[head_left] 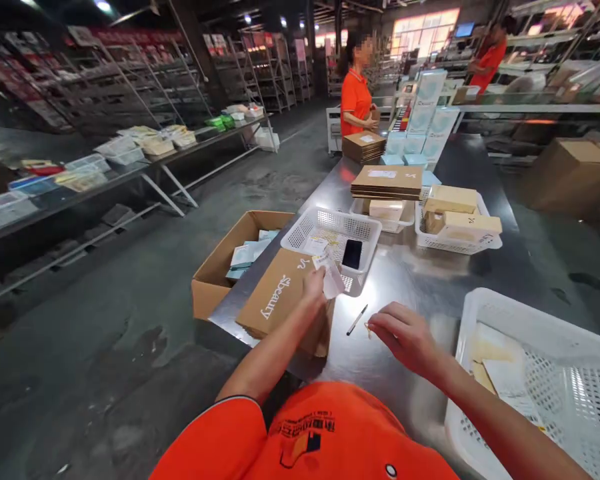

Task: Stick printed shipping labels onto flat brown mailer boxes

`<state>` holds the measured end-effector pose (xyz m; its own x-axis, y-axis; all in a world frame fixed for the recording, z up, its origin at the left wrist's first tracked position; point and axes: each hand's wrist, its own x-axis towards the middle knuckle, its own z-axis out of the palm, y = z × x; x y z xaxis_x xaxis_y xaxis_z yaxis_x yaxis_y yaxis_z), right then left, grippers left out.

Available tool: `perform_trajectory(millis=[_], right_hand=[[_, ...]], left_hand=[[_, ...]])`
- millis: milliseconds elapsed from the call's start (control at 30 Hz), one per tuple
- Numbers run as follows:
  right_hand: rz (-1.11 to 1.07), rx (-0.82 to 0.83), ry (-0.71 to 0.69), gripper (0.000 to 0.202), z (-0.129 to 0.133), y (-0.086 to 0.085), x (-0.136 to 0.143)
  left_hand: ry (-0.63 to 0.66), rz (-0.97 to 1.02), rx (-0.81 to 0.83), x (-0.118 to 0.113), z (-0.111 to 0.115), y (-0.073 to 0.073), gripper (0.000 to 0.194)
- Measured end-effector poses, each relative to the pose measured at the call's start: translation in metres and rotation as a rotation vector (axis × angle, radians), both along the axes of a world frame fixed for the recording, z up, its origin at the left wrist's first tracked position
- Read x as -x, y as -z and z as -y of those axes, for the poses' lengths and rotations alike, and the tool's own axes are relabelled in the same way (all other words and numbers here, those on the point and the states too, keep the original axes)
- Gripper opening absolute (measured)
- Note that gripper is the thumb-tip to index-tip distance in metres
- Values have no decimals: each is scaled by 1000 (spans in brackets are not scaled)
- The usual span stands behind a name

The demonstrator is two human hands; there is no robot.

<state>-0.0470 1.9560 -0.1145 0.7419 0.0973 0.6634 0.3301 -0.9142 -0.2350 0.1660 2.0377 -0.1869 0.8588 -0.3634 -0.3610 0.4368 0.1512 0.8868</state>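
Observation:
My left hand (314,287) is closed around some white printed paper slips (333,279), held over the near corner of a white plastic basket (373,223). Below that hand lies a stack of flat brown cartons (275,287) with white lettering on top. My right hand (405,333) pinches a small yellowish loop, which looks like a rubber band (369,329), just above the metal table. A pen (357,320) lies between my hands. Inside the basket are a dark phone (352,254) and a scatter of yellow rubber bands (333,239).
At right stands a large white basket (473,313) with papers in it. Farther back are a basket of boxes (460,247), stacked flat cartons (386,180) and light-blue boxes (423,120). An open carton (210,280) adjoins the table's left edge. A co-worker (356,100) stands beyond.

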Motion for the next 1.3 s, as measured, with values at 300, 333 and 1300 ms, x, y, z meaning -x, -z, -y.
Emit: perform_trajectory(millis=[300, 333, 1300], right_hand=[[-160, -100, 736, 38, 23, 2, -156], [-270, -165, 723, 37, 15, 13, -169], [-16, -960, 709, 40, -6, 15, -100]], left_hand=[[-142, 151, 68, -55, -100, -10, 16], [-161, 185, 56, -61, -109, -11, 16], [383, 186, 141, -13, -44, 3, 61]])
